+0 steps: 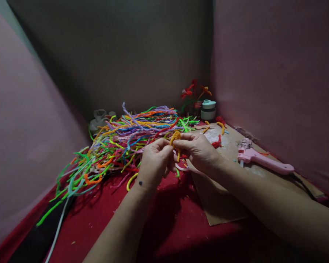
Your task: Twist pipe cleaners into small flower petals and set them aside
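Bare left hand (155, 157) and right hand (201, 150) both pinch the looped orange pipe cleaner (175, 138)

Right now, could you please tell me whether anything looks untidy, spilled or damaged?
The pipe cleaners lie in a tangled heap, some trailing left, rather than bundled. The board at right has a whitish smear, possibly glue, and dark stringy bits sit at one end of the pink glue gun.

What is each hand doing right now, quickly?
Left hand: closed, pinching the fuzzy orange-yellow pipe-cleaner piece.
Right hand: closed, pinching that same piece.
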The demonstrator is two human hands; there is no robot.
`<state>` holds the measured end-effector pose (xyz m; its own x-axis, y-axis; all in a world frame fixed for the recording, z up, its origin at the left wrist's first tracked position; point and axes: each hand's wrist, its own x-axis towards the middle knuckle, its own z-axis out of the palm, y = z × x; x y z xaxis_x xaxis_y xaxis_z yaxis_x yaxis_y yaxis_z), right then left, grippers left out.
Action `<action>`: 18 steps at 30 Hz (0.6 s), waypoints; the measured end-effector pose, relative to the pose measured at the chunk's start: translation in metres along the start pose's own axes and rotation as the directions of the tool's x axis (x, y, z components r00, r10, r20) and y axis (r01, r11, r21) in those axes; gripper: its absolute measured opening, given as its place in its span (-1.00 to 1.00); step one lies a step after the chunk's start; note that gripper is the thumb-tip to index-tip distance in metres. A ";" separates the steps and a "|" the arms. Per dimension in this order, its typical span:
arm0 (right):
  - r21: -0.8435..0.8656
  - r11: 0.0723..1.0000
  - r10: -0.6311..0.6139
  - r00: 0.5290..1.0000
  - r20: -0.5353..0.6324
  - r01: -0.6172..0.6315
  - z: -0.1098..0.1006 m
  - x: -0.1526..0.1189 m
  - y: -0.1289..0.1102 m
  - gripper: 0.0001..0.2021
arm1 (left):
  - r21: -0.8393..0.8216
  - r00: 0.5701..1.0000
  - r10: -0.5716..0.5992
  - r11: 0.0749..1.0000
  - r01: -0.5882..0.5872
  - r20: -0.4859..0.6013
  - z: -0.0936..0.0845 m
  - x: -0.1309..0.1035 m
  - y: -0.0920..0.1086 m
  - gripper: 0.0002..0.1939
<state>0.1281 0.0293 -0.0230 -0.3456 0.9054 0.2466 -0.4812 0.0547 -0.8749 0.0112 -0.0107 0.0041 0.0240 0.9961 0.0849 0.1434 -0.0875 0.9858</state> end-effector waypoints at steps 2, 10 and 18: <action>-0.016 1.000 -0.008 0.999 0.038 0.008 -0.001 0.000 0.000 -0.87 | 0.010 1.000 0.004 1.000 -0.003 -0.017 0.001 -0.001 0.001 -0.95; -0.147 0.988 -0.040 0.999 -0.002 0.039 0.003 -0.002 -0.001 -0.91 | 0.268 1.000 0.009 0.963 -0.010 0.005 -0.004 0.001 0.002 -0.88; -0.122 0.992 -0.016 1.000 -0.002 0.016 0.007 -0.002 -0.002 -0.89 | 0.425 0.982 0.177 0.896 -0.132 -0.068 -0.002 0.003 -0.005 -0.84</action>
<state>0.1237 0.0246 -0.0191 -0.3363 0.9051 0.2603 -0.3844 0.1204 -0.9153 0.0083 -0.0070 0.0000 -0.0182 0.9633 0.2678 0.5456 -0.2149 0.8100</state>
